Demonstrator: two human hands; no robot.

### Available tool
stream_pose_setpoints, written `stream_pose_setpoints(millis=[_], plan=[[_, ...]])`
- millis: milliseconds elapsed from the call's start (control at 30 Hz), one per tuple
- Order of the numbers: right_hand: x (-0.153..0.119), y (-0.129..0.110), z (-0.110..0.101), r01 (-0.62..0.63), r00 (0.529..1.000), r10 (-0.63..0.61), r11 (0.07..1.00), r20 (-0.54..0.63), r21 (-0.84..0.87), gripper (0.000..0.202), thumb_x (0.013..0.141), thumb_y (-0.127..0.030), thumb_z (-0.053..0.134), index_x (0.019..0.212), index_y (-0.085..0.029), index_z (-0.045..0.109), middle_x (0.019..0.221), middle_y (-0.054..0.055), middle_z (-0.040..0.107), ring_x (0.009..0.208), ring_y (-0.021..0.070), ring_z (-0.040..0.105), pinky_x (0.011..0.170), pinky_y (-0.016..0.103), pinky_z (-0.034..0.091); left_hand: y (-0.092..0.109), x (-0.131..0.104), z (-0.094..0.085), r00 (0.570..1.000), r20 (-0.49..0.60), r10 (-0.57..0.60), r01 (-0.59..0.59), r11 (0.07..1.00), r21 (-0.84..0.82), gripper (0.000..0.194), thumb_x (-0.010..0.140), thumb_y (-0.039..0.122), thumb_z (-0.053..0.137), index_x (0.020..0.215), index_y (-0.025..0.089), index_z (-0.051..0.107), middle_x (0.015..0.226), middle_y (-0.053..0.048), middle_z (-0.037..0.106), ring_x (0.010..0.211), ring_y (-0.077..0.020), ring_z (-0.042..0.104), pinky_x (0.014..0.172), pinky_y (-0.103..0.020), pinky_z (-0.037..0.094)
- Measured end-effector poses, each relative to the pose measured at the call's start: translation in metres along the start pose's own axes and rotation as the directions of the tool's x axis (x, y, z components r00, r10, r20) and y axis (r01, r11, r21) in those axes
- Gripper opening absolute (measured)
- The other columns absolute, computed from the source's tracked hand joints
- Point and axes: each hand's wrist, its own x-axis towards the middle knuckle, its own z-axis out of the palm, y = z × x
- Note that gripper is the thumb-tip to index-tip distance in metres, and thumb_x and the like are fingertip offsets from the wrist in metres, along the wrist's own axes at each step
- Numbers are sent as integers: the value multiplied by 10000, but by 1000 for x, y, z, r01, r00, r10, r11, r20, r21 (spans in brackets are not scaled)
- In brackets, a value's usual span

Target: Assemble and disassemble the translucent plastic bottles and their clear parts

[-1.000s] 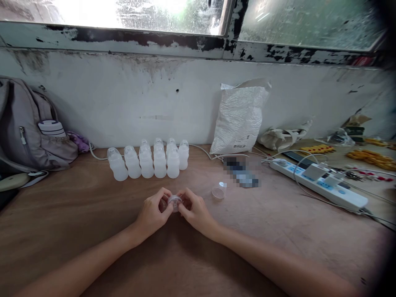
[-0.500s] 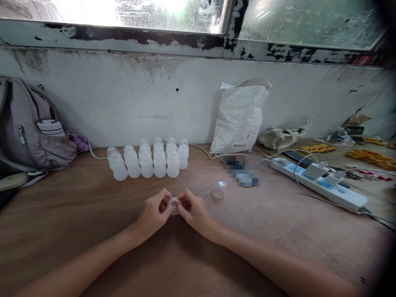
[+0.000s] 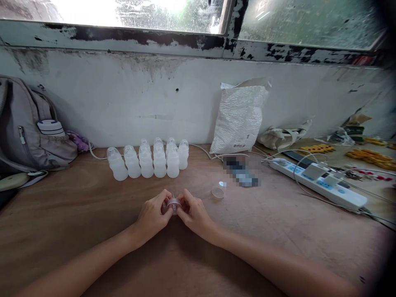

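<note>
Between my two hands is a small clear plastic ring-shaped part (image 3: 174, 202), with a pointed tip showing above its rim. My left hand (image 3: 155, 210) pinches its left side between thumb and fingers. The right side is pinched by my right hand (image 3: 193, 209) in the same way. A clear plastic cap (image 3: 218, 191) lies on the wooden table to the right of my hands. Behind them stand several frosted white bottles with clear tops (image 3: 160, 163), grouped in rows.
A grey backpack (image 3: 27, 123) sits at the far left. A silvery-white bag (image 3: 239, 117) leans on the wall. A pixelated flat object (image 3: 243, 172) lies before it. At the right are a white power strip (image 3: 321, 183) with cables and yellow items (image 3: 371, 159).
The clear part between my fingers has tilted, and its pointed tip now shows above the rim. My fingers have shifted slightly around it.
</note>
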Motion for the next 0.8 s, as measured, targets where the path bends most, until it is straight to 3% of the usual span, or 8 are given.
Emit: stream_pose_setpoints(millis=[233,533,800], plan=[[1,-1,-1,58,998,-58,998,33,1,156,681,-65,425,746,-206,426,655,-22,537,563,97,490,520,196,365,-3,0,3,998,10,-55,54,998,27,76,709,210,464,753,209,402,633,38,512,550,-121,493,528,-237,357],[-4,14,8,126,991,-116,970,62,-208,99,713,-121,425,761,-206,407,658,-4,517,559,116,473,536,218,361,-9,-2,5,997,64,36,-39,998,44,99,708,119,408,723,208,367,614,43,469,520,-110,457,506,-219,330],[-4,-8,-7,144,985,-144,990,90,8,165,772,-174,452,926,-207,502,787,22,607,694,138,573,660,251,434,-12,-3,3,998,-10,55,-55,997,53,90,739,141,429,724,205,368,606,49,454,517,-103,445,504,-211,329]])
